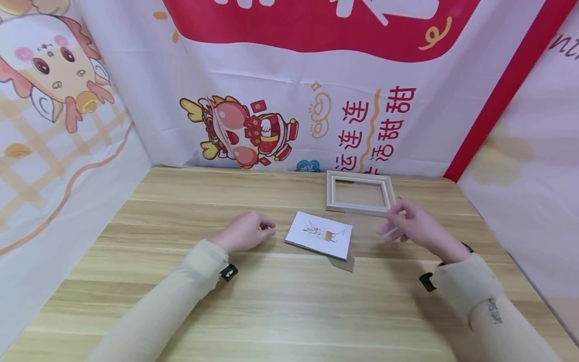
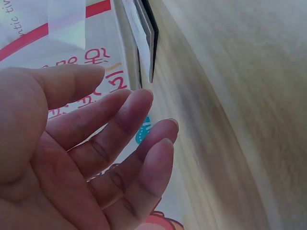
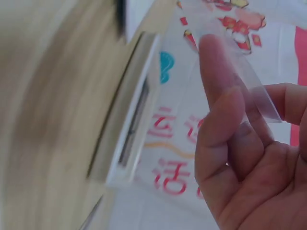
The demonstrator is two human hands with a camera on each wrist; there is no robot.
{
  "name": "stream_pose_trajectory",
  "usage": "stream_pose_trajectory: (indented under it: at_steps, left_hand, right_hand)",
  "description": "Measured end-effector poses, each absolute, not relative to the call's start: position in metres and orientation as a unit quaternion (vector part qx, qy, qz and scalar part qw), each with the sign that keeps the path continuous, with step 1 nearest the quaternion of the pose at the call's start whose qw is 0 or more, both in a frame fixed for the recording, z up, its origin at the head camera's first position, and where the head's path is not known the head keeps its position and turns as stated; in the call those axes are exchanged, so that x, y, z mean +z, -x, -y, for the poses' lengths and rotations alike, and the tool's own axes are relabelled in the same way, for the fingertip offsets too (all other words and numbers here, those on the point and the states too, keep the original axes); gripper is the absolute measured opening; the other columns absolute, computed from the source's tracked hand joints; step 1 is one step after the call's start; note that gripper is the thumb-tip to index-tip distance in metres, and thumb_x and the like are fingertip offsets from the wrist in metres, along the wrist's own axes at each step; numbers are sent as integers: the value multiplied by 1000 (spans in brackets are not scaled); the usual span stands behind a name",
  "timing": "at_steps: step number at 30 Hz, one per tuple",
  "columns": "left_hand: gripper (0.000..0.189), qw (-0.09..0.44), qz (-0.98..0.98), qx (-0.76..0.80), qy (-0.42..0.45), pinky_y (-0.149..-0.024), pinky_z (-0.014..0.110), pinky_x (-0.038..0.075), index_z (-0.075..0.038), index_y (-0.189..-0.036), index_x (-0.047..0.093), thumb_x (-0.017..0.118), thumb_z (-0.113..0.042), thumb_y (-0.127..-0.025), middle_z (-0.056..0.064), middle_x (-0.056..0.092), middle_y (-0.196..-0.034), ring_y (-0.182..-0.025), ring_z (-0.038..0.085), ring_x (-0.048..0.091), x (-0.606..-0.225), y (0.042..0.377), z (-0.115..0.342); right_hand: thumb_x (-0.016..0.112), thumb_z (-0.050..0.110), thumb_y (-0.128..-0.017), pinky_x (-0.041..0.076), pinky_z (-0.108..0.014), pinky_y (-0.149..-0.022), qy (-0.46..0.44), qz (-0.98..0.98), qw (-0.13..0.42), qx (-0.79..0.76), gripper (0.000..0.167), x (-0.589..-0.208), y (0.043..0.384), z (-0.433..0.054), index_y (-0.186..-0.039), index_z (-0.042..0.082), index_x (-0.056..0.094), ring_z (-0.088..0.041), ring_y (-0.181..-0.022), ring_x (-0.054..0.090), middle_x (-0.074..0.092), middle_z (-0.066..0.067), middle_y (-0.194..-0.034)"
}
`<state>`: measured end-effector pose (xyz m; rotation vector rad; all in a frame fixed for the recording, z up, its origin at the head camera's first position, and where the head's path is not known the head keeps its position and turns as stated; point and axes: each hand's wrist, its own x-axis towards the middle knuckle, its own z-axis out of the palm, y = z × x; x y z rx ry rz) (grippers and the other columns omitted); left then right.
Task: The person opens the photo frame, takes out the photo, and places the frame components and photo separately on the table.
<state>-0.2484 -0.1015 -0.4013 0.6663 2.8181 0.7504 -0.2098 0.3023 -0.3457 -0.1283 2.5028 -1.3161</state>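
My left hand hovers just left of a white card printed with a plant in a pot. Its fingers are loosely bent and hold nothing, as the left wrist view also shows. The card lies on a dark-edged board, with a grey flap sticking out at its near side. My right hand is close to the near right corner of a white picture frame. Between its thumb and fingers it pinches a clear sheet, seen in the right wrist view.
The wood-grain table reaches back to a printed cloth, with more cloth at both sides. The frame lies near the back edge. A thin grey edge shows low in the right wrist view; its kind is unclear.
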Motion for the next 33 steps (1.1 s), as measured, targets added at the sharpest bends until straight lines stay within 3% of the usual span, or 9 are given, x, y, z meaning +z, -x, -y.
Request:
stream_pose_trajectory:
  at_steps: [6,10,15,23,33]
  left_hand:
    - [27,83,-940,250,-218,-88,38,51,-8,-116,75,67,-24,-95,1,72,-106,-92,14,62,-402,253,94]
    - [25,88,-939,249,-222,-85,37,51,-9,-115,75,68,-22,-95,0,71,-102,-87,15,60,-399,254,86]
    - [24,91,-935,253,-230,-75,33,48,-10,-114,76,67,-22,-95,-4,68,-91,-79,16,56,-397,255,77]
    - [17,114,-926,268,-240,-65,33,44,-14,-104,77,66,-24,-96,0,62,-74,-69,18,55,-396,259,67]
    - [27,107,-931,253,-239,-76,32,49,-10,-115,74,70,-26,-94,-2,69,-91,-78,17,58,-396,258,60]
  right_hand:
    - [49,22,-105,54,-39,-71,11,-876,167,-452,29,-367,198,-333,-114,-5,45,-26,-87,72,73,-17,-101]
    - [56,26,-101,53,-34,-62,-1,-912,145,-383,28,-383,190,-345,-100,-2,55,-21,-74,68,73,-10,-82]
    - [62,40,-96,40,-31,-54,11,-958,110,-266,37,-397,187,-357,-77,9,61,-17,-62,50,55,0,-62]
    - [65,55,-90,36,-32,-55,-32,-964,131,-227,46,-407,187,-364,-75,12,60,-20,-64,47,52,-2,-66]
    - [69,51,-88,34,-30,-51,-11,-971,135,-198,44,-413,187,-366,-69,13,59,-16,-58,44,46,3,-61]
